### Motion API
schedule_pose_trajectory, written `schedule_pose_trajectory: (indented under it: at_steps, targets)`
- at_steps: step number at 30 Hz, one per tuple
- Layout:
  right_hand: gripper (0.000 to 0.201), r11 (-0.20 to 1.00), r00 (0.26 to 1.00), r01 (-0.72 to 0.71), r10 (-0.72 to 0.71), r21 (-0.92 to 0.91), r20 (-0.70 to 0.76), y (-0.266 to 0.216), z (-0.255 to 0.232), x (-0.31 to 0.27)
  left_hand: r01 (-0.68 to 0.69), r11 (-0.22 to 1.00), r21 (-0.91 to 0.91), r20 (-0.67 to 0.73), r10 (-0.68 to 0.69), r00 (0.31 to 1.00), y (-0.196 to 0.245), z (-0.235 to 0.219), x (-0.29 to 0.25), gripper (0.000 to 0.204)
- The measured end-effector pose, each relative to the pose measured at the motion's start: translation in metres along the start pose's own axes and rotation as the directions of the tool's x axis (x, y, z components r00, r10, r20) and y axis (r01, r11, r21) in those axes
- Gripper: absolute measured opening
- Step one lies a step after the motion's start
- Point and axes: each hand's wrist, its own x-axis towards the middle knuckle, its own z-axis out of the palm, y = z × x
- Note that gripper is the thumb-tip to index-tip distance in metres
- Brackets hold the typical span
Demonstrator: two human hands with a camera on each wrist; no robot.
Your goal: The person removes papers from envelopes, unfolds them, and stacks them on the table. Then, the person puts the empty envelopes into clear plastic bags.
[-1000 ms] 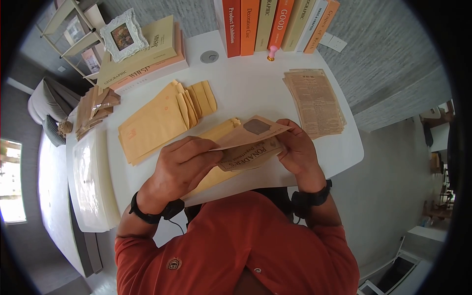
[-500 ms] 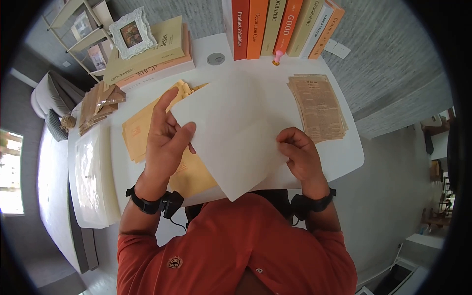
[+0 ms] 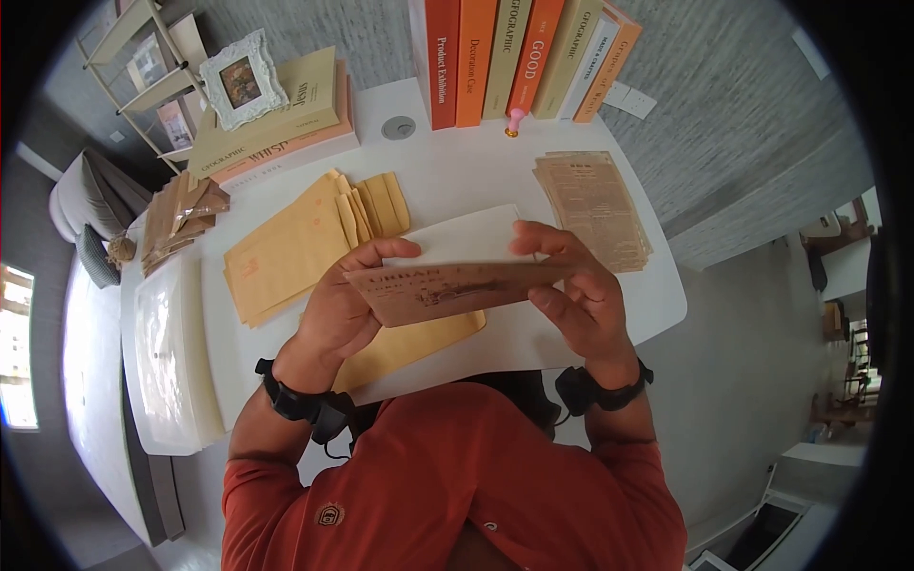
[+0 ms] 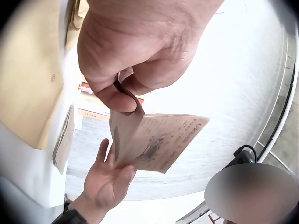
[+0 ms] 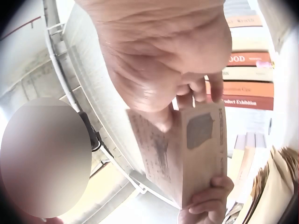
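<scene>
Both hands hold a folded brown printed paper (image 3: 443, 293) above the near part of the white table. At its left end the left hand (image 3: 347, 295) pinches it; the left wrist view shows thumb and fingers on the bent paper (image 4: 161, 140). At the other end is the right hand (image 3: 576, 290), thumb below and fingers over the upper edge. A white sheet surface (image 3: 466, 236) shows behind the printed side. In the right wrist view, the right hand (image 5: 163, 60) grips the top of the folded paper (image 5: 201, 154), and the left hand (image 5: 210, 203) holds its lower end.
Yellow envelopes (image 3: 290, 252) lie left of the hands, another envelope (image 3: 419, 347) beneath them. Newsprint sheets (image 3: 595, 209) lie at the right, a clear plastic stack (image 3: 176, 352) at the left. Upright books (image 3: 471, 67), a pink stamp (image 3: 515, 122) and a picture frame (image 3: 243, 81) stand behind.
The sheet, spread with its blank side up half a second ago, is now folded with a printed side showing. The left hand has moved lower and inward, and its fingers have closed on the paper.
</scene>
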Motion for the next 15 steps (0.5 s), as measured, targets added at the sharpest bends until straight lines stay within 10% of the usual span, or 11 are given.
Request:
schedule_pose_trajectory:
  at_steps: [5,9,11,15]
  targets:
    - [0.016,0.996,0.865,-0.08,0.051,-0.036,-0.499,0.001,-0.014,-0.011,0.073,0.94,0.334,0.162,-0.133,0.978,-0.015,0.001,-0.007,0.029]
    - [0.017,0.935,0.68,-0.086,-0.198,-0.345,-0.706,-0.009,-0.085,0.012,-0.364,0.338,0.868,0.316,0.188,0.93,-0.003,0.003,-0.027,0.053]
    - [0.019,0.848,0.776,-0.286,-0.069,-0.447,-0.627,0.0,-0.131,0.011,-0.433,-0.126,0.892,0.451,0.238,0.86,0.004,0.002,-0.032,0.075]
    - [0.022,0.556,0.81,-0.561,0.215,-0.613,-0.545,0.043,-0.18,0.012,-0.215,-0.196,0.957,0.252,0.186,0.95,-0.009,0.007,-0.036,0.099]
